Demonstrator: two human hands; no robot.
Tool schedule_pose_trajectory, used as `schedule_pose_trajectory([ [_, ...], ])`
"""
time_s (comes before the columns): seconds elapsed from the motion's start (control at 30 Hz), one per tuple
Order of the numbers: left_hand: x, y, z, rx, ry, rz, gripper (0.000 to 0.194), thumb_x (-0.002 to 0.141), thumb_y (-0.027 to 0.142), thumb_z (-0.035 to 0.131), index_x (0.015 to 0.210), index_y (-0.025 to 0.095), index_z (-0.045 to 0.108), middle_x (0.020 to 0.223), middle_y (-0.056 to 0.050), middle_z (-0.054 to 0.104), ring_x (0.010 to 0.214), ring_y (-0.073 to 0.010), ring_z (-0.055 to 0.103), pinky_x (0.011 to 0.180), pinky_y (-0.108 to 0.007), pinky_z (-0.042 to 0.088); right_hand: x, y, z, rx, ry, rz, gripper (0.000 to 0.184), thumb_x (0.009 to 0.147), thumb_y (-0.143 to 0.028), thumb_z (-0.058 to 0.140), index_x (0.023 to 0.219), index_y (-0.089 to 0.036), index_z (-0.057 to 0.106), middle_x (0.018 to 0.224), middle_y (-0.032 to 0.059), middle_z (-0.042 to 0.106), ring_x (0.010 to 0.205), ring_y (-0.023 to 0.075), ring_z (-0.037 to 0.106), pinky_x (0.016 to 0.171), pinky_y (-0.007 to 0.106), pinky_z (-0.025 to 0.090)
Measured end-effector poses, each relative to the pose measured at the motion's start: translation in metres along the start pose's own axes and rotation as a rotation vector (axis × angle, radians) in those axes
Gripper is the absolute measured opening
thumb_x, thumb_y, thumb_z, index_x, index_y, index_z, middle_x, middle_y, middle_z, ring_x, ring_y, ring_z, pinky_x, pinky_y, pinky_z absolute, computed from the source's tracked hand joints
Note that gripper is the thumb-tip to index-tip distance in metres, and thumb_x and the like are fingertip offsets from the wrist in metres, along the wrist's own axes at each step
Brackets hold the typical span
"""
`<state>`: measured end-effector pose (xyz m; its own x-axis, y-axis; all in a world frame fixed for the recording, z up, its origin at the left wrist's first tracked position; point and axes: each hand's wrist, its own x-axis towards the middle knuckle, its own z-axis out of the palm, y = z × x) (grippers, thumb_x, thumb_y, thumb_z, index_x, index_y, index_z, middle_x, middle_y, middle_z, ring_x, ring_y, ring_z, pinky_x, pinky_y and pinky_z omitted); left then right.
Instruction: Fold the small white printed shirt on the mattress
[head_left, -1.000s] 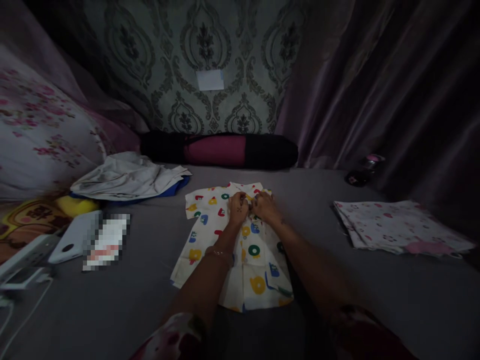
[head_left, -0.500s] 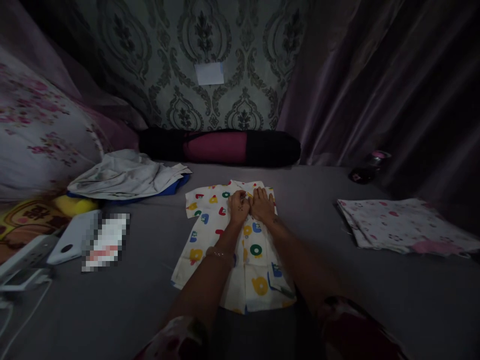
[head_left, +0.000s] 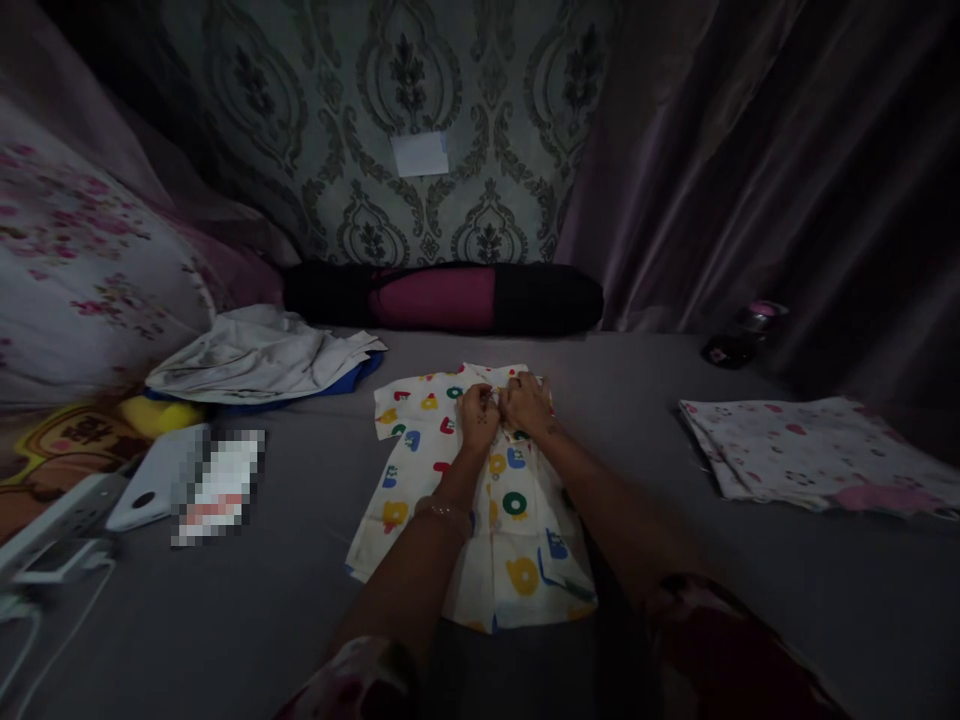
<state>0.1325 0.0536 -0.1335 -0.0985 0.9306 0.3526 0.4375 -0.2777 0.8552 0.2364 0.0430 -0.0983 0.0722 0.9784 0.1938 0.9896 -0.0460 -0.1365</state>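
A small white short-sleeved shirt [head_left: 405,500] printed with colourful letters lies front up, its hem toward me. My left hand [head_left: 478,418] is on the shirt's front opening just below the collar, thumb and fingers pinched together on the fabric. Close beside it, my right hand [head_left: 526,405] has curled fingers gripping the cloth on the other side of the opening. Both fingertips nearly meet, and what lies between them, perhaps a button, is too small to make out. My forearms cover part of the shirt's lower front.
Grey sheet [head_left: 285,600] surrounds the shirt. Folded clothes [head_left: 262,350] lie at left, near a white phone-like device [head_left: 154,480], a blurred-out packet [head_left: 221,485] and a power strip [head_left: 60,520]. A black-and-maroon roll [head_left: 442,297] lies along the wall. Folded printed cloth [head_left: 810,450] is at right.
My right hand's fingers, flatter on the shirt before, are now more bent and drawn in toward the opening. The left hand stays pinched in nearly the same place.
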Motion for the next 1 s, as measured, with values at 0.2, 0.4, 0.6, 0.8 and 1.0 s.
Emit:
schedule_pose_trajectory([
  [0.2,0.002,-0.005,0.004,-0.003,0.050,-0.002,0.033,0.072,0.003,0.042,0.093,0.019,0.063,0.093,-0.006,0.068,0.099,-0.0209,0.060,0.096,-0.038,0.045,0.010,0.003,0.017,0.057,-0.037,0.065,0.061,0.100,-0.038,0.024,0.148,-0.002,0.033,0.156,0.0195,0.031,0.145,0.0293,0.023,0.116,0.050,0.014],
  [0.4,0.003,-0.006,0.000,0.011,0.050,-0.046,0.036,0.073,0.004,0.040,0.096,0.020,0.062,0.093,-0.005,0.067,0.099,-0.0215,0.059,0.096,-0.038,0.044,0.010,0.003,0.020,0.084,-0.078,0.079,0.061,0.100,-0.039,0.024,0.150,-0.004,0.032,0.158,0.0174,0.028,0.147,0.0283,0.020,0.117,0.050,0.012],
  [0.6,0.002,-0.003,-0.003,-0.034,0.062,-0.076,0.038,0.071,0.005,0.040,0.098,0.020,0.061,0.098,-0.006,0.066,0.104,-0.0234,0.056,0.098,-0.042,0.042,0.010,0.003,0.014,0.097,-0.090,0.081,0.062,0.100,-0.039,0.023,0.150,-0.003,0.030,0.158,0.0170,0.027,0.147,0.0280,0.019,0.118,0.049,0.011],
  [0.8,0.002,0.001,-0.004,-0.029,0.059,-0.080,0.035,0.071,0.005,0.041,0.095,0.020,0.061,0.094,-0.006,0.066,0.101,-0.0225,0.057,0.098,-0.039,0.042,0.001,0.003,0.008,0.103,-0.116,0.053,0.060,0.101,-0.038,0.021,0.151,-0.006,0.030,0.159,0.0155,0.025,0.148,0.0272,0.017,0.118,0.050,0.012],
  [1.0,0.000,-0.002,-0.005,-0.034,0.054,-0.059,0.035,0.071,0.006,0.042,0.098,0.019,0.061,0.099,-0.007,0.066,0.104,-0.0231,0.055,0.098,-0.040,0.041,-0.032,-0.005,0.010,0.076,-0.072,0.010,0.059,0.101,-0.040,0.021,0.150,-0.009,0.032,0.160,0.0155,0.024,0.148,0.0280,0.015,0.117,0.055,0.010],
])
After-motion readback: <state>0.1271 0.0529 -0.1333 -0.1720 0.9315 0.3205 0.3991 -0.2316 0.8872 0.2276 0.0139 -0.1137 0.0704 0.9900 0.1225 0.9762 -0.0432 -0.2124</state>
